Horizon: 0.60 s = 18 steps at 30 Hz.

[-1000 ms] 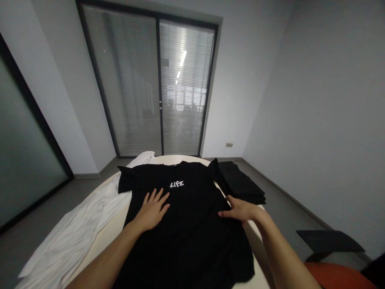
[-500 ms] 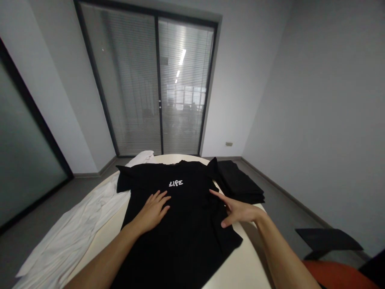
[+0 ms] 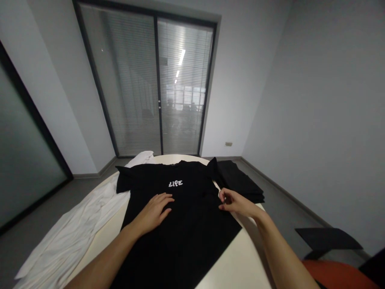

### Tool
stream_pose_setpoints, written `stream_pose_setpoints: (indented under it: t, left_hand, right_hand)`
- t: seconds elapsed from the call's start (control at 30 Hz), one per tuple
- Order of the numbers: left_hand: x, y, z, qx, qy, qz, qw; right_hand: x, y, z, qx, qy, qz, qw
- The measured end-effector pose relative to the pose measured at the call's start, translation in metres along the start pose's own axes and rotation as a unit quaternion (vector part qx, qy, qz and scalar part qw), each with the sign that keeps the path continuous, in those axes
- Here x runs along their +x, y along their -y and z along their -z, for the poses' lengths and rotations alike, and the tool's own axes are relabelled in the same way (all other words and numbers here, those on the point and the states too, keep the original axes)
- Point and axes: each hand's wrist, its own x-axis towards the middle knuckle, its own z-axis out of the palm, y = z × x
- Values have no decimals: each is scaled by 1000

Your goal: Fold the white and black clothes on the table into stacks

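Note:
A black T-shirt (image 3: 186, 228) lies spread on the cream table, with white lettering on its chest and its neckline at the far end. My left hand (image 3: 155, 210) rests flat on the front of the shirt, just below the lettering, fingers stretched out. At the shirt's right side edge, my right hand (image 3: 236, 204) has its fingers curled in toward the thumb, closed on the black cloth. The exact contact at those fingertips is partly hidden.
Folded black garments (image 3: 237, 180) are stacked at the table's far right. White clothing (image 3: 81, 220) lies along the left side. The table edge (image 3: 252, 257) curves past my right forearm, and a chair with an orange seat (image 3: 337, 273) stands at lower right.
My right hand's spread fingers have closed at the shirt's side edge. The rumpled lower right part of the shirt now lies flatter and straighter. My left hand has barely shifted.

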Motion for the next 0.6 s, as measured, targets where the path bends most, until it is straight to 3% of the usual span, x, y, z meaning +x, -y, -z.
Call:
stream_pose_setpoints:
  t: [0.1, 0.2, 0.33, 0.47, 0.6]
  left_hand:
    - [-3, -20, 17, -63, 18, -43, 997]
    - [-9, -45, 32, -117, 74, -62, 989]
    - [-17, -72, 33, -130, 164, -97, 973]
    - [-19, -83, 21, -110, 185, -104, 971]
    - [-21, -88, 18, -125, 222, -114, 960]
  right_hand:
    - [0, 0, -2, -88, 25, -38, 995]
    - [-1, 2, -1, -171, 35, -93, 980]
    - [-2, 3, -2, -231, 52, -140, 961]
    - [-7, 10, -5, -181, 125, -173, 960]
    - [-20, 24, 4, -53, 206, -167, 963]
